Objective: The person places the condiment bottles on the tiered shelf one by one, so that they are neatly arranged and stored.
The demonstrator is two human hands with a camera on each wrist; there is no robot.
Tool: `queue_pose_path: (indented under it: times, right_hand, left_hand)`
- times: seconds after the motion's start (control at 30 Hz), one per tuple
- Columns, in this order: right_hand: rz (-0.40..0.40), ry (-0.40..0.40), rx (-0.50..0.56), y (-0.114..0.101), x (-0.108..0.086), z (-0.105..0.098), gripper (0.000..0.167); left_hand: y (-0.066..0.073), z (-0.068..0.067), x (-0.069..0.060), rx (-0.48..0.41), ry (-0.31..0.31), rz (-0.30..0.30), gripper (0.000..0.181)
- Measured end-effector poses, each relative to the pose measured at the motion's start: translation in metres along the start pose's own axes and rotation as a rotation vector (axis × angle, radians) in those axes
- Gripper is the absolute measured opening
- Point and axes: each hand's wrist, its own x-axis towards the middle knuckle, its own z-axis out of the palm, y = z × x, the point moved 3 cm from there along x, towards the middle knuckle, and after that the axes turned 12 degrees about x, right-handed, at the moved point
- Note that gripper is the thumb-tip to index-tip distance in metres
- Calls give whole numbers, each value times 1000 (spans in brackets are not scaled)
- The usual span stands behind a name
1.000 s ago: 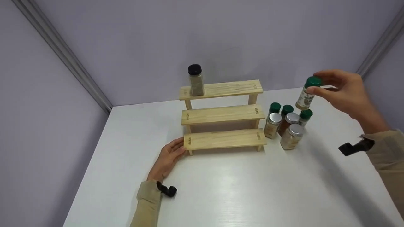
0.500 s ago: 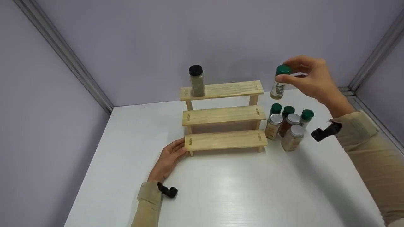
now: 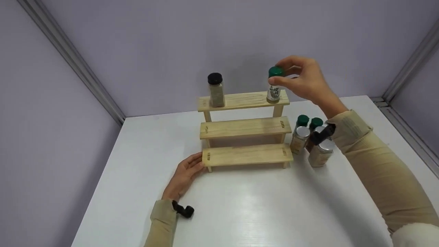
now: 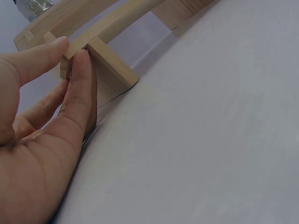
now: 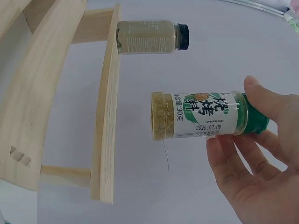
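1 jar (image 5: 205,114) | "烧烤料", "2026.07.08" | right fingers (image 5: 226,163) pinch it | left fingers (image 4: 78,93) grip rack (image 3: 245,128)

Left hand (image 4: 51,140) on wooden rack (image 4: 114,23) end.

Green-capped jar (image 3: 273,91) (white label (image 5: 205,114)), black-capped jar (image 3: 217,96), pale grained rack (image 3: 245,127), white tabletop (image 3: 247,202)

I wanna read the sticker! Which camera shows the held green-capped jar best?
Right wrist view: the green-capped jar looks big, label facing the camera. The head view shows it small, label unreadable; the left wrist view misses it.
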Motion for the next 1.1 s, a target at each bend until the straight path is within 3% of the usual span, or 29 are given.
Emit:
queue_pose_path:
  times: [0.3,0.63,1.1]
  right_hand:
    - [-32,-35,21,1,19,28,46]
    - [-6,-36,72,6,38,62,44]
    - [12,-58,102,6,46,100,42]
  left_hand:
    - [0,-1,-1,9,-10,8,61]
    - [0,-1,-1,14,-17,19,61]
    - [-3,-5,-3,10,-6,13,61]
